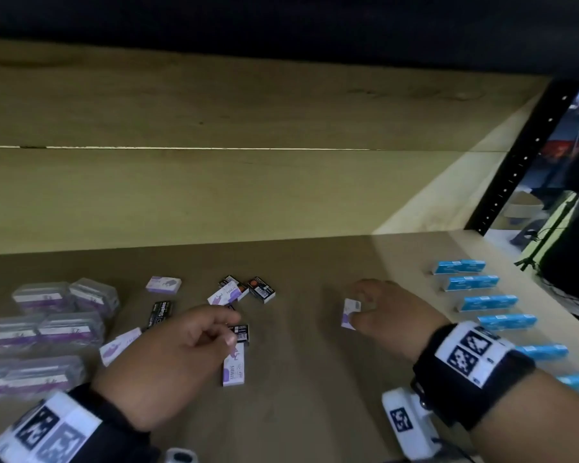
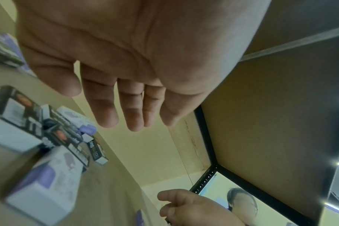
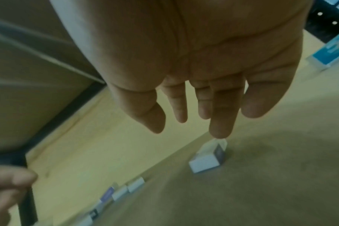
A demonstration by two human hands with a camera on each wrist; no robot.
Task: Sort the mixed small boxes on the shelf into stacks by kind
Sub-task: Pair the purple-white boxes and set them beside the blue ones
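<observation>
The shelf (image 1: 315, 379) is tan wood with a paler lit patch at the right. The loose boxes are white with purple print (image 1: 233, 367) or black with white lettering (image 1: 160, 315), one showing an orange spot (image 1: 260, 288). A row of bright blue boxes (image 1: 488, 303) lines the right side. The wrist bands (image 1: 472, 359) are black with black-and-white square markers.

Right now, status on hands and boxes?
Left hand open, over the mixed boxes. Right hand open, at a white-purple box set apart on the shelf. Pile unsorted; no obstruction seen.
</observation>
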